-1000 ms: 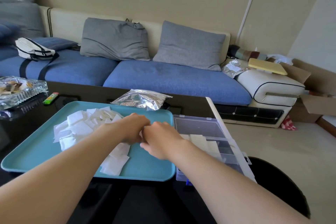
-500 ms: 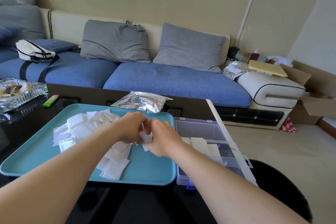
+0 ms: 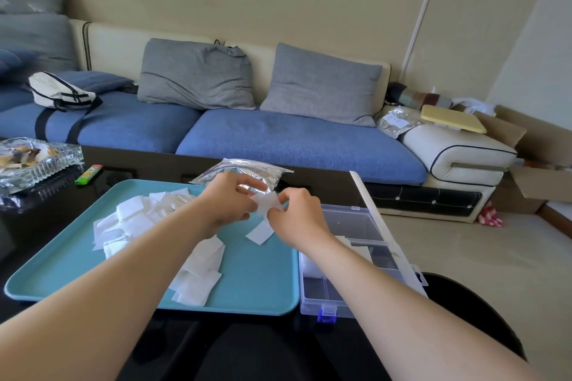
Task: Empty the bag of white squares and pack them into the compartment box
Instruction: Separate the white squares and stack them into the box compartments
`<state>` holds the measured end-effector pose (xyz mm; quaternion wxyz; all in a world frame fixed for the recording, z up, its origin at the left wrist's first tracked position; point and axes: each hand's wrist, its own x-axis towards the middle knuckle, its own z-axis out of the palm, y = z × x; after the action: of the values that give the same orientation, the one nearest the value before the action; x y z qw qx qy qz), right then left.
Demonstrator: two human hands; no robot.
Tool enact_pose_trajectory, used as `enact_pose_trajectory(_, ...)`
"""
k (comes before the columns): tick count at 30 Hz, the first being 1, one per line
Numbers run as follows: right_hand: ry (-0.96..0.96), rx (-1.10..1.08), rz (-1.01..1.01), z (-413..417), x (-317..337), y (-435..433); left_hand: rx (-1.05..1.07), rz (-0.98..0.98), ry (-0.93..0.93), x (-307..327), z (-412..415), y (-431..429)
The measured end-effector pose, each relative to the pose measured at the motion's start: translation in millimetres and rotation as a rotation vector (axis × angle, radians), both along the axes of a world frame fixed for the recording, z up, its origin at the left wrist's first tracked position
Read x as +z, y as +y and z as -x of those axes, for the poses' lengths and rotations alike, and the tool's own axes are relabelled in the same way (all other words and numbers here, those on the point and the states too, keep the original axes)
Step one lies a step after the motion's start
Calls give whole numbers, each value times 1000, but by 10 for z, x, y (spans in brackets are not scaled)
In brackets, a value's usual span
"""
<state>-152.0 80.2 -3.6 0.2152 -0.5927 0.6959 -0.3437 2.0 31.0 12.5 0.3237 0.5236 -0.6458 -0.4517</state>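
Observation:
Several white squares (image 3: 133, 219) lie heaped on a teal tray (image 3: 266, 284). My left hand (image 3: 227, 202) and my right hand (image 3: 297, 213) meet above the tray's far right part and together pinch a small stack of white squares (image 3: 266, 202). One loose square (image 3: 260, 233) lies on the tray just under them. The silver bag (image 3: 247, 168) lies flat behind the tray. A clear compartment box (image 3: 349, 257) stands open at the tray's right edge, with a few white squares (image 3: 356, 249) in a middle compartment.
A glass dish (image 3: 34, 161) and a green lighter (image 3: 89, 175) sit on the black table at the far left. The box's lid (image 3: 383, 226) stands raised along its right side. A blue sofa (image 3: 278, 139) with grey cushions runs behind the table.
Both hands have lifted from the tray surface and moved away from me toward the bag, carrying the small stack of squares. One square now lies loose beneath them.

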Motion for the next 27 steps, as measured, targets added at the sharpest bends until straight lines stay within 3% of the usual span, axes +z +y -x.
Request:
enact_pose_trajectory(5, -72, -4, -6, 41, 75, 44, 43, -141, 198, 47, 53, 28)
enact_pose_trajectory(9, -208, -170, -8, 66, 112, 3, 62, -100, 215, 46, 48, 47)
enact_pose_trajectory(11, -260, -152, 7, 72, 104, -35, 87, -61, 191, 32, 47, 43)
enact_pose_trajectory(15, -145, 33, 55, 112, 77, -25, 121, 14, 53, 24, 49, 45)
enact_pose_trajectory(18, -77, 99, 155, 140, 46, -29, 74, 27, 54, 27, 61, 58)
enact_pose_trajectory(27, -66, 75, 304, 225, -13, -109, -91, -6, 127, -2, 71, 52)
